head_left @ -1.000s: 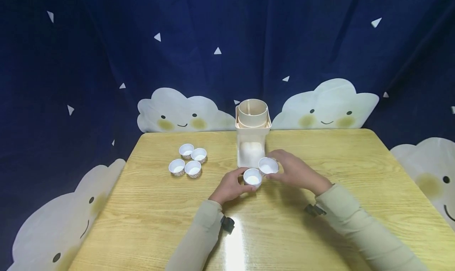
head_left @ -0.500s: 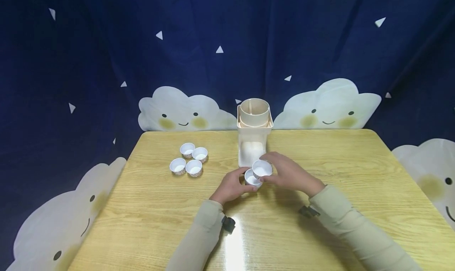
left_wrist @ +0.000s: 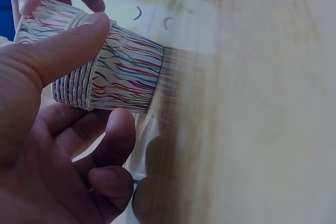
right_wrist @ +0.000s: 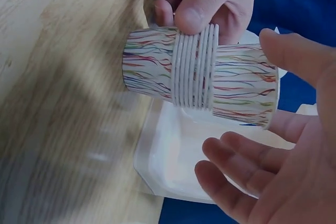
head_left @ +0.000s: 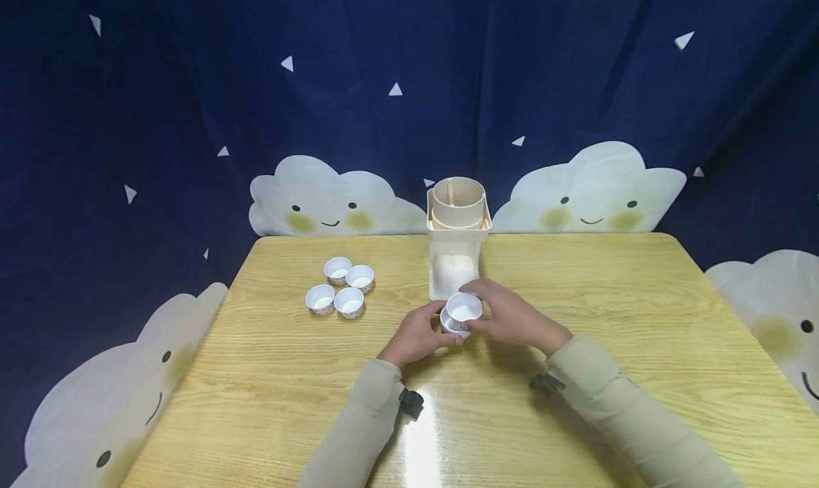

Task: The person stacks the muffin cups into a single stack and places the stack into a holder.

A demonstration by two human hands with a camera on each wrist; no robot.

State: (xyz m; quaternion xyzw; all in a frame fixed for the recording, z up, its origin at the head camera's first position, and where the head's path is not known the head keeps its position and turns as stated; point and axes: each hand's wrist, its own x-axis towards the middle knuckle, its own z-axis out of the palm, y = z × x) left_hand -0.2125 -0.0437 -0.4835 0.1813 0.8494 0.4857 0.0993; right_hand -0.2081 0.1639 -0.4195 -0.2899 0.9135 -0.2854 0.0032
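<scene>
My left hand [head_left: 416, 335] holds a short stack of paper cups [left_wrist: 128, 72] between thumb and fingers near the bunched rims. The stack stands upright on the table, and its white sides carry wavy coloured lines. My right hand [head_left: 515, 316] grips one more paper cup [right_wrist: 244, 85] near its rim, thumb on one side and a finger on the other. That cup's lower part is inside the top of the stack, its upper part still standing out above it. Its white inside shows in the head view.
Several stacks or single paper cups [head_left: 348, 303] stand in a group on the left of the wooden table [head_left: 256, 388]. A cream plastic stand [head_left: 453, 278] with a round tube [head_left: 458, 203] on top is just behind the hands. A dark blue curtain [head_left: 409, 61] hangs behind.
My right hand has moved left and slightly down with its cup, from beside the stack to over it and into its top. My left hand has stayed on the stack.
</scene>
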